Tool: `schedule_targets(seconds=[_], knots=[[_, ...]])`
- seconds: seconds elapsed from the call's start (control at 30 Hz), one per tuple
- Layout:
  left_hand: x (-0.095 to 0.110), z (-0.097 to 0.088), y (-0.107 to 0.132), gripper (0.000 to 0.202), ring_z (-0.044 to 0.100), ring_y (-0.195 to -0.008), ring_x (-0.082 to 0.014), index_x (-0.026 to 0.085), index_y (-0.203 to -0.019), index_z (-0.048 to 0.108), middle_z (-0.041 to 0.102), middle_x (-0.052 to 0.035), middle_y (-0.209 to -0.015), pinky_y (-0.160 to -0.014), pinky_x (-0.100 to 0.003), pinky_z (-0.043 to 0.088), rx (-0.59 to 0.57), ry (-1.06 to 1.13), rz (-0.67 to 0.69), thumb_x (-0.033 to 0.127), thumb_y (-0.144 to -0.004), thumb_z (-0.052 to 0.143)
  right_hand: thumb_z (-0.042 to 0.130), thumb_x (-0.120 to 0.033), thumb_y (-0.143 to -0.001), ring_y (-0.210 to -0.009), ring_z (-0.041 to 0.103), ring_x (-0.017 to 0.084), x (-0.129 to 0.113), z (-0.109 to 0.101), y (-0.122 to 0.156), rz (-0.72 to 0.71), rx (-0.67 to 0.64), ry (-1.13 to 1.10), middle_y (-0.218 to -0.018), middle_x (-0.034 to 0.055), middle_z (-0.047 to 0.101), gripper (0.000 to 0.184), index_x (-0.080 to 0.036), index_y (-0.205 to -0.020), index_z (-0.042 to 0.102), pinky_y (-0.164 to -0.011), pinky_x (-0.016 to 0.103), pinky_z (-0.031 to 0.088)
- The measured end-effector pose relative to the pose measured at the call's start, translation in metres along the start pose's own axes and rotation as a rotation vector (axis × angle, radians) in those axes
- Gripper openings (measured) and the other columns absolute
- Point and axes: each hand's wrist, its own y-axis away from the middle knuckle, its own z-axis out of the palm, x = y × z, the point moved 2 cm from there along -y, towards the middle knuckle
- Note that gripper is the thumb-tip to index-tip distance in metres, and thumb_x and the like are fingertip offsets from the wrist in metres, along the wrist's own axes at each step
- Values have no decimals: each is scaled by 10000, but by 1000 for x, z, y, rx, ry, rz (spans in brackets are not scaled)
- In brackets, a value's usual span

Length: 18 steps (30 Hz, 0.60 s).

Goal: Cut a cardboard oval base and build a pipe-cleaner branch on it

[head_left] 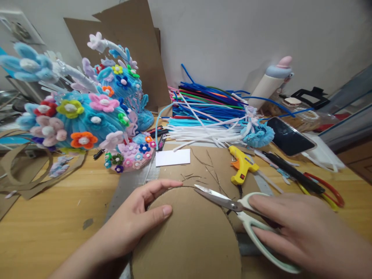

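At lower centre of the frame the rounded cardboard piece [188, 240] lies flat on the worktop [58, 217], with the left hand [133, 221] grip clamped on its upper-left edge (thumb on top). At lower right, the right hand [305, 232] grip is closed around the scissors [232, 203], whose blade tips lie at the cardboard's top edge.

Left hand [136, 217] pins down a rounded cardboard piece [188, 236] on the table [58, 228], thumb on top. Right hand [308, 232] has its grip around pale green scissors [247, 217], blades parted at the cardboard's curved edge. Yellow glue gun [241, 164] sits just behind, pipe cleaners [203, 116] piled further back.
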Motion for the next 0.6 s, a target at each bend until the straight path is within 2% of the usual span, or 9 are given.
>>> schedule_targets(seconds=[0.27, 0.43, 0.6], knots=[[-1, 0, 0, 357, 646, -920, -214, 284, -1158, 535, 627, -58, -1134, -752, -304, 527, -30, 63, 2, 284, -817, 641, 505, -336, -860, -565, 592, 181, 10, 3, 3, 44, -153, -25, -655, 11, 610, 149, -227, -764, 537, -485, 259, 370], [2, 2, 3, 405, 648, -933, -236, 294, -1175, 498, 613, -75, -1166, -763, -335, 526, -62, 108, -46, 262, -804, 655, 495, -330, -841, -645, 606, 222, 14, 6, 7, 151, -120, 12, -717, 29, 630, 110, -236, -827, 550, -539, 302, 393], [3, 6, 3, 414, 641, -974, -259, 284, -1199, 513, 623, -93, -1175, -801, -366, 517, -76, 99, -44, 265, -808, 648, 498, -334, -819, -674, 584, 233, 6, -3, -3, 159, -106, 19, -760, 40, 628, 117, -232, -842, 552, -579, 328, 386]])
